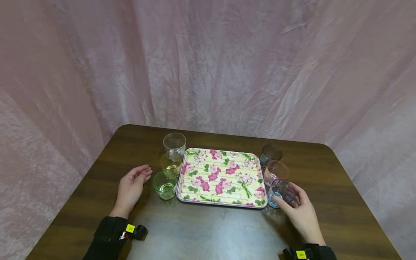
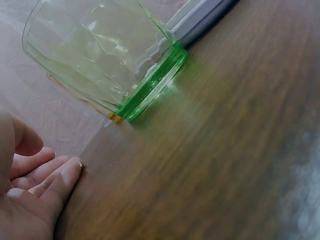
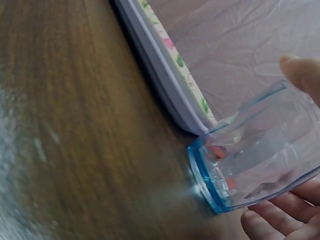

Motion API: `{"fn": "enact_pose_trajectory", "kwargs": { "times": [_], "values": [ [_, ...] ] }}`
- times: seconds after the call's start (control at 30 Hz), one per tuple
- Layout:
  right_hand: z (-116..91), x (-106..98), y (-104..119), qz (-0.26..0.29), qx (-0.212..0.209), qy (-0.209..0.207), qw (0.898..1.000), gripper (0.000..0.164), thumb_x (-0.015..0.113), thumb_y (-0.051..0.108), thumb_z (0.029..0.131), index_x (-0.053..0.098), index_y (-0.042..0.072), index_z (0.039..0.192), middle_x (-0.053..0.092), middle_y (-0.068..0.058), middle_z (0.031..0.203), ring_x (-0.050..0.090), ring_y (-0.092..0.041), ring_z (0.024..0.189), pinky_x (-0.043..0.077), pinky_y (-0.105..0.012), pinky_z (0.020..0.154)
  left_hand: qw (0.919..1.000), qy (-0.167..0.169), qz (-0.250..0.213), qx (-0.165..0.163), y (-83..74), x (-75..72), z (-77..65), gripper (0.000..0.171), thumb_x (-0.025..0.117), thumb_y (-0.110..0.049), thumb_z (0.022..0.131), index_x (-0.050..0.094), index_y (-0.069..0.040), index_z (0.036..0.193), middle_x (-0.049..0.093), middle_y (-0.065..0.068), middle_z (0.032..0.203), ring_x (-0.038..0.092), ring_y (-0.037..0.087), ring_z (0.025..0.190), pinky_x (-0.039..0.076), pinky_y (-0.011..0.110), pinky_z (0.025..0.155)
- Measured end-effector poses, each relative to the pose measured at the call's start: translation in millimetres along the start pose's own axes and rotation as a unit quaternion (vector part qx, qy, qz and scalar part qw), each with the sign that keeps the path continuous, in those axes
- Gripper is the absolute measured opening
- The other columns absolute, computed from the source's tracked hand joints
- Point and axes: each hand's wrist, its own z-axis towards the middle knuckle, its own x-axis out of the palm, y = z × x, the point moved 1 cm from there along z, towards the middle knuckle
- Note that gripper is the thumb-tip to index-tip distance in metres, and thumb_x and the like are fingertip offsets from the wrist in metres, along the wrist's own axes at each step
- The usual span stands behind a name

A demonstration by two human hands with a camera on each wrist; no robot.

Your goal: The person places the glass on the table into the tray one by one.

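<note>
On the right, a blue glass (image 1: 278, 188) stands upright at the tray's near right corner. My right hand (image 1: 303, 211) is around it, thumb on the near side and fingers behind. In the right wrist view a gap shows between thumb tip and glass (image 3: 260, 145), the fingertips right beside its wall. My left hand (image 1: 131, 187) rests by the table, fingers loosely extended and holding nothing. It is to the left of a green glass (image 1: 165, 187), apart from it. Behind that stand a yellow glass (image 1: 170, 164) and a clear glass (image 1: 174, 141).
A flowered tray (image 1: 224, 177) lies between the two rows of glasses. A pink glass (image 1: 275, 172) and a dark grey glass (image 1: 270, 154) stand behind the blue one. The wooden table (image 1: 201, 231) ends at a pink curtain (image 1: 208, 72).
</note>
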Motion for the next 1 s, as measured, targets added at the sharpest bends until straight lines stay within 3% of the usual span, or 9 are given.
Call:
{"fn": "enact_pose_trajectory", "kwargs": {
  "times": [0.23,0.47,0.77,1.0],
  "values": [
    [-0.2,7.7,2.3,0.003,-0.012,-0.019,1.000,0.107,0.087,0.044,0.096,0.022,0.007,0.172,0.038,-0.025,0.172,0.044,-0.043,0.159,0.042,0.005,0.085,1.0000,-0.001,0.003,0.002,-2.0,0.0,-0.2,0.042,0.049,-0.020,0.119,0.057,0.002,0.153,0.065,0.023,0.150,0.066,0.029,0.139,0.052,0.011,0.104],
    [0.7,13.3,0.9,0.019,-0.040,-0.028,0.999,0.101,0.087,0.033,0.098,0.024,0.004,0.170,0.043,-0.026,0.167,0.048,-0.040,0.154,0.039,0.007,0.091,0.9999,-0.002,0.000,0.013,-3.7,0.5,-0.3,0.041,0.050,-0.019,0.118,0.058,0.004,0.151,0.066,0.026,0.148,0.070,0.013,0.129,0.054,0.010,0.102],
    [0.7,15.7,0.4,0.009,-0.043,-0.042,0.998,0.100,0.088,0.037,0.096,0.027,0.003,0.167,0.045,-0.024,0.166,0.049,-0.038,0.154,0.037,0.008,0.092,0.9999,-0.003,-0.002,0.014,-0.7,-0.3,1.2,0.040,0.049,-0.018,0.118,0.059,0.004,0.151,0.066,0.026,0.148,0.070,0.002,0.123,0.054,0.010,0.102],
    [-1.4,15.5,-0.8,0.002,-0.042,-0.048,0.998,0.098,0.088,0.038,0.096,0.029,0.002,0.167,0.046,-0.025,0.164,0.050,-0.039,0.153,0.036,0.008,0.091,1.0000,0.004,-0.008,-0.002,0.9,0.0,1.8,0.043,0.047,-0.019,0.119,0.056,0.003,0.154,0.063,0.025,0.152,0.066,0.024,0.139,0.054,0.012,0.105]
  ]
}}
